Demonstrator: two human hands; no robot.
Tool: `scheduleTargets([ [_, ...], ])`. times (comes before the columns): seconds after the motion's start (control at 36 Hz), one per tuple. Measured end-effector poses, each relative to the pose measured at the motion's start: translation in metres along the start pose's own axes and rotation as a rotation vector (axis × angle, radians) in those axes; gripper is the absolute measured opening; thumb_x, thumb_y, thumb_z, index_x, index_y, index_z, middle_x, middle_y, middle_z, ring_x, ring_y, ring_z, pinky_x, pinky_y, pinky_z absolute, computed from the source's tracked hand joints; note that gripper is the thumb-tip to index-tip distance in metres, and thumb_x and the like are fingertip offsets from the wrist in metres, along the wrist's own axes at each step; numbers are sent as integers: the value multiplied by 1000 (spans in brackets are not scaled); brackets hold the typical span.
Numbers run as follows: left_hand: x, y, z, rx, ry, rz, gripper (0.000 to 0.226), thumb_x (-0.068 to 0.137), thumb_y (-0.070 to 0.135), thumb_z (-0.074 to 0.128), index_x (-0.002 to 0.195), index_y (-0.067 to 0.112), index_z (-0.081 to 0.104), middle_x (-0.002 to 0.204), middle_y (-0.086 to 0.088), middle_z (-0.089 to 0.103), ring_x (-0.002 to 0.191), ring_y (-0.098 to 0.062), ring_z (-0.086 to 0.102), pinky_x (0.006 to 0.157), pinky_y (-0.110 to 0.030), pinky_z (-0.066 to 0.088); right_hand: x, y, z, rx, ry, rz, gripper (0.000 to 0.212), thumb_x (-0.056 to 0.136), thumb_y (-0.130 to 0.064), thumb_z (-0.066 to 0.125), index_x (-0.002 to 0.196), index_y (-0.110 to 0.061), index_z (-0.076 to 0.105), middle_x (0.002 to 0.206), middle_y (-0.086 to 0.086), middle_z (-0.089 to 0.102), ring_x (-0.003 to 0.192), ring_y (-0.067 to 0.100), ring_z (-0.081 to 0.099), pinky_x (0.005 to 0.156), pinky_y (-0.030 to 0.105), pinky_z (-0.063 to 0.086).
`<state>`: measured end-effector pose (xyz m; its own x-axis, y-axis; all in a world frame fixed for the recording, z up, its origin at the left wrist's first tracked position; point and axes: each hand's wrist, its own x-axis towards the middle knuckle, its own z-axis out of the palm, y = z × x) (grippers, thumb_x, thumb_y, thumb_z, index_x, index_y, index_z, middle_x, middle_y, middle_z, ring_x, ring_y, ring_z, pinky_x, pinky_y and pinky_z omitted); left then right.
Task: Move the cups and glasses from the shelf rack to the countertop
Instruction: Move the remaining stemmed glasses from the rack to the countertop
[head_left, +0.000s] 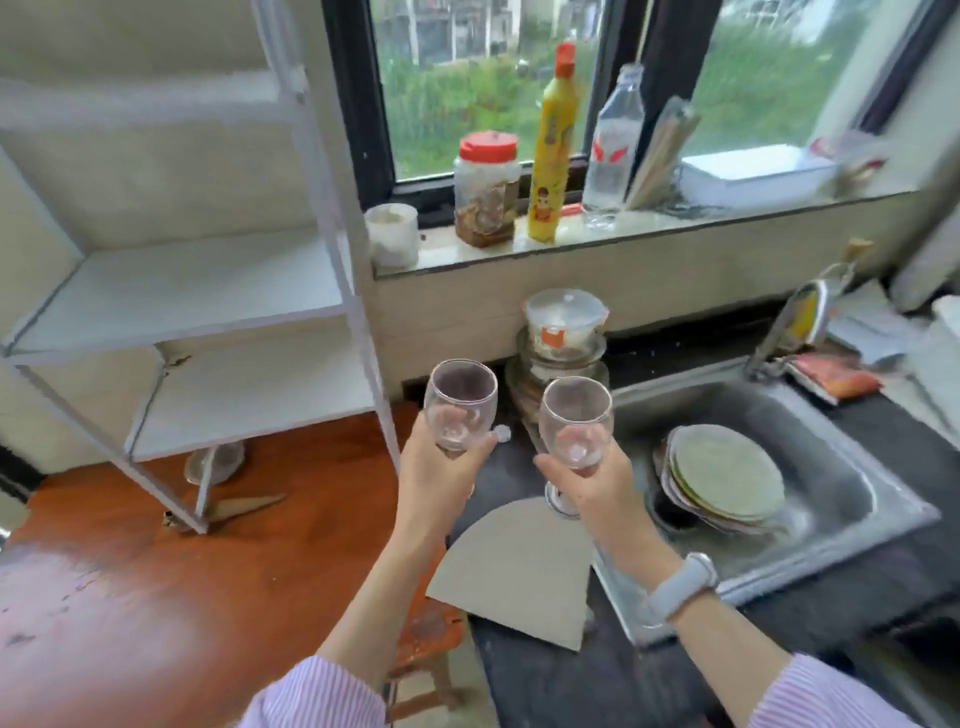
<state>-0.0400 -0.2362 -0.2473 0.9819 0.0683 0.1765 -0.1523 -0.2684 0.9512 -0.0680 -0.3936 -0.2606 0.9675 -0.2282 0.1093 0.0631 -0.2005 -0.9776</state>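
I hold two clear stemmed glasses upright above the dark countertop (519, 675). My left hand (434, 475) grips the left glass (460, 402) around the bottom of its bowl. My right hand (597, 480) grips the right glass (574, 418) at the stem, and its foot shows below my fingers. Both glasses hang in the air, just left of the sink (852, 470). The white shelf rack (208, 291) stands to the left, and the shelves I can see hold nothing.
A grey fan-shaped board (514, 571) lies on the counter under my hands. Stacked bowls and a lidded container (563, 325) stand behind the glasses. Plates (727, 478) lie in the sink. Bottles and jars line the window sill (649, 228). A jar (215, 462) sits on the floor under the rack.
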Motion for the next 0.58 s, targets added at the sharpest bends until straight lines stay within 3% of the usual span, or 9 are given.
scheduleTargets([
  [0.08,-13,30,65,-1,-107,33,26,75,21,74,93,18,56,82,11,59,75,-8,59,63,-11,44,-13,5,-79,-48,101,14,28,74,-10,74,93,0,57,73,3,57,59,-2,54,60,6,41],
  [0.14,-27,52,116,-15,-205,59,27,74,22,74,95,17,57,84,11,60,77,-8,60,65,-17,46,-24,8,-135,-55,174,28,29,74,-12,74,96,-4,57,79,4,60,67,2,56,63,6,42],
  [0.19,-46,77,168,-23,-305,105,27,75,23,73,95,18,56,84,15,57,78,-5,58,66,-15,44,-40,10,-191,-43,265,56,31,75,-14,74,99,-10,55,87,5,63,78,11,60,68,9,45],
  [0.31,-91,128,274,-66,-503,199,26,76,23,73,95,19,56,84,18,55,76,1,55,67,-10,42,-77,14,-301,-67,429,76,32,75,-21,74,99,-15,54,90,5,63,80,18,61,70,14,46],
  [0.39,-129,161,350,-105,-639,231,23,75,21,74,90,19,56,75,15,58,66,4,57,60,-10,43,-111,15,-377,-107,555,74,24,79,-14,70,94,-12,52,74,-1,56,61,12,53,54,8,41],
  [0.44,-154,179,397,-116,-727,253,24,75,23,74,89,21,55,75,14,59,69,-6,57,60,-13,43,-134,17,-423,-143,647,80,22,81,-12,68,94,-12,50,69,-3,54,51,4,49,48,8,38],
  [0.58,-211,220,491,-124,-940,307,27,75,27,74,92,21,54,82,15,60,80,-6,58,63,-7,41,-188,23,-514,-179,869,151,27,81,-11,67,102,-7,50,73,6,58,54,18,50,44,9,38],
])
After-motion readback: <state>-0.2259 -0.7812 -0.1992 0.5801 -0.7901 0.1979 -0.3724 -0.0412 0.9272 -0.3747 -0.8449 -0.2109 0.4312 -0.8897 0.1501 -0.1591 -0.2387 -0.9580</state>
